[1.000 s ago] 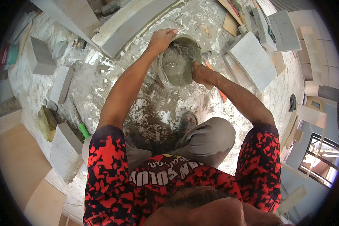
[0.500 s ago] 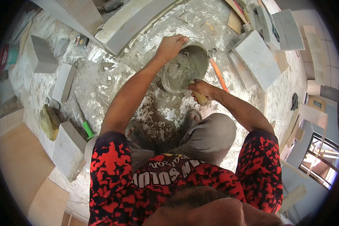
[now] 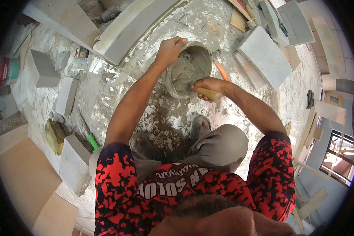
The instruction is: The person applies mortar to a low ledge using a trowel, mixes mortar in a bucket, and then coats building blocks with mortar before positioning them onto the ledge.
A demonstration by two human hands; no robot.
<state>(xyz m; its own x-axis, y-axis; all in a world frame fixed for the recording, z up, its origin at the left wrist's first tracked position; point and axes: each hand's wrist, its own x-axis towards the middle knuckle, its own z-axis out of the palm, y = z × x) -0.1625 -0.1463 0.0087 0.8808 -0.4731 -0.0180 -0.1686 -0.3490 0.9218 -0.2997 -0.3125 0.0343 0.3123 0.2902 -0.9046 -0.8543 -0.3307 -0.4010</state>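
Note:
A round grey bucket (image 3: 173, 88) holding wet grey mortar (image 3: 192, 67) stands on the dusty floor in front of my feet. My left hand (image 3: 170, 50) grips the bucket's far rim. My right hand (image 3: 207, 87) is closed on the wooden handle of a trowel (image 3: 209, 94), whose blade reaches into the mortar. I am squatting, with my sandalled feet just below the bucket.
Grey stone slabs (image 3: 265, 57) lie to the right, and grey blocks (image 3: 41, 69) to the left. A long pale curved slab (image 3: 133, 27) runs behind the bucket. A green-handled tool (image 3: 91, 141) lies at lower left, an orange-handled tool (image 3: 221, 70) right of the bucket.
My right hand has drawn back toward the bucket's near right rim with the trowel. My left hand has shifted right along the rim, and the bucket has tilted slightly.

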